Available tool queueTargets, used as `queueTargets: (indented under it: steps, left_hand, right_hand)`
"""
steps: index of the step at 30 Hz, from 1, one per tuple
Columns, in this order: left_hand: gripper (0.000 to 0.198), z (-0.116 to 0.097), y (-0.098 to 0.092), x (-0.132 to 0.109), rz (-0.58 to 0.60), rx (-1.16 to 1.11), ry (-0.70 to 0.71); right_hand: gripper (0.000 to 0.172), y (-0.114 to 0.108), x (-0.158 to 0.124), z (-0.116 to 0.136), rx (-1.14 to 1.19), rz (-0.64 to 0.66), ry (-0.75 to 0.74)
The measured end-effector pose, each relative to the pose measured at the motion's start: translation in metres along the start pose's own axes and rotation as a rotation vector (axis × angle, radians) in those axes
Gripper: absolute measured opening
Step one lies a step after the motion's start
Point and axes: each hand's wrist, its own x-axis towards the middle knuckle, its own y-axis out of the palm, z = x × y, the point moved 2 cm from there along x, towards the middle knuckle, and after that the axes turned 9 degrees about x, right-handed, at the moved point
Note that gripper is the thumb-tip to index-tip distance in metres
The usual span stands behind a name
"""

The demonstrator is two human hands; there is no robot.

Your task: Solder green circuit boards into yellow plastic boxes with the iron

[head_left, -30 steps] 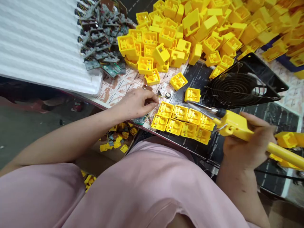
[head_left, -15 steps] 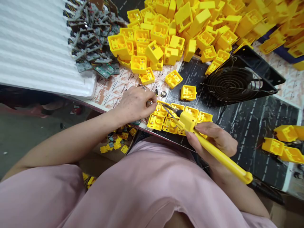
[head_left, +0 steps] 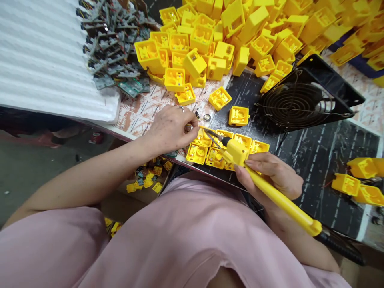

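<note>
My right hand (head_left: 271,176) is wrapped around a yellow soldering iron (head_left: 279,198), its dark cable running off at the lower right. The iron's tip (head_left: 212,133) and a thin metal guide tube reach the upper left casing of two rows of small yellow casings (head_left: 196,153). At that same casing my left hand (head_left: 175,127) is closed in a pinch, thumb against forefinger. A thin reddish wire seems to run by its fingertips, but what they grip is too small to make out. Just above lies a small round metal part (head_left: 207,117).
A large heap of yellow casings (head_left: 201,38) covers the back. Circuit boards with wires (head_left: 120,52) are piled at the left, beside a white foam sheet (head_left: 54,60). A black fan (head_left: 295,100) stands at the right. More yellow casings (head_left: 346,184) lie near the right edge.
Very little differs. Both hands and the iron's tip stay at the same casing; the iron's rear end sits slightly lower and further right. The view has shifted slightly.
</note>
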Motion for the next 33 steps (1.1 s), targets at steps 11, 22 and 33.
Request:
queueTargets:
  steps: [11, 22, 33]
  left_hand:
    - [0.024, -0.003, 0.001, 0.002, 0.026, 0.051, 0.043]
    - [0.024, -0.004, -0.005, 0.002, 0.042, 0.064, 0.042]
    - [0.028, 0.005, -0.004, -0.003, 0.044, -0.014, 0.051]
  right_hand:
    - [0.026, -0.009, 0.003, -0.001, -0.018, -0.04, -0.02]
    - [0.053, -0.017, -0.016, -0.011, -0.06, -0.081, 0.151]
    - [0.054, -0.017, -0.016, -0.015, 0.057, -0.079, 0.109]
